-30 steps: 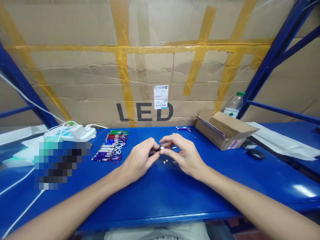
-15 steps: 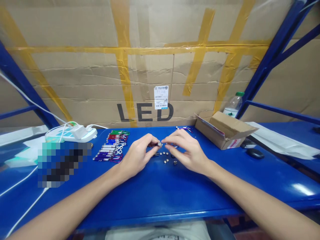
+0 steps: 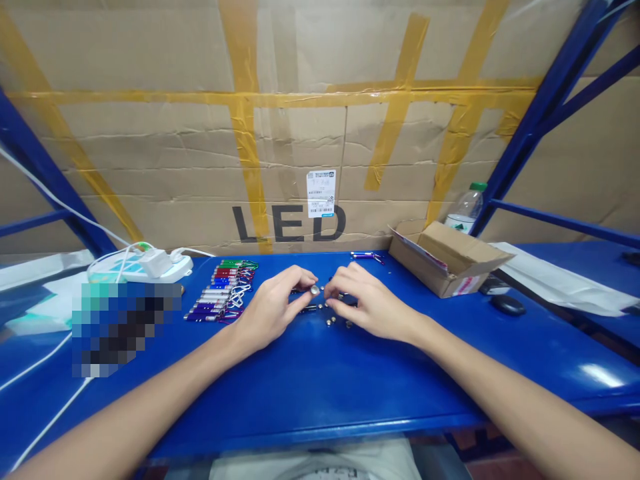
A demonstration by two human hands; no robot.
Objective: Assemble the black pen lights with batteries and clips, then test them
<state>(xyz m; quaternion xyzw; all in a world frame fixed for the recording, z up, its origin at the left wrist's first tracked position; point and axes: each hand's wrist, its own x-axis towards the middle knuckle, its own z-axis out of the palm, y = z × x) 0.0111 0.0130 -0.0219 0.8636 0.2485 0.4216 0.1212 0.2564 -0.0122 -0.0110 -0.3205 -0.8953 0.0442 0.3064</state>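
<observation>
My left hand [image 3: 273,303] pinches a small round silver piece [image 3: 315,290] between thumb and forefinger. Most of that piece is hidden by the fingers. My right hand [image 3: 367,300] is low over the table just to the right, its thumb and curled forefinger slightly apart, and I see nothing between them. Several small shiny button-like metal pieces [image 3: 330,322] are scattered on the blue table [image 3: 310,387] below and between both hands. A dark slim tube [image 3: 311,308] lies beside my left thumb, and more dark parts are partly covered by my right hand.
Left of my hands is a row of coloured keychain penlights with carabiners [image 3: 217,293]. Another penlight [image 3: 367,256] lies at the back. An open cardboard box [image 3: 440,260], a bottle [image 3: 465,210] and a black mouse [image 3: 507,305] stand right; a power strip [image 3: 167,267] with cables lies left.
My right hand has drawn slightly away from the silver piece, down towards the small parts, its fingers more curled. My left hand still holds the piece, and the view has shifted slightly.
</observation>
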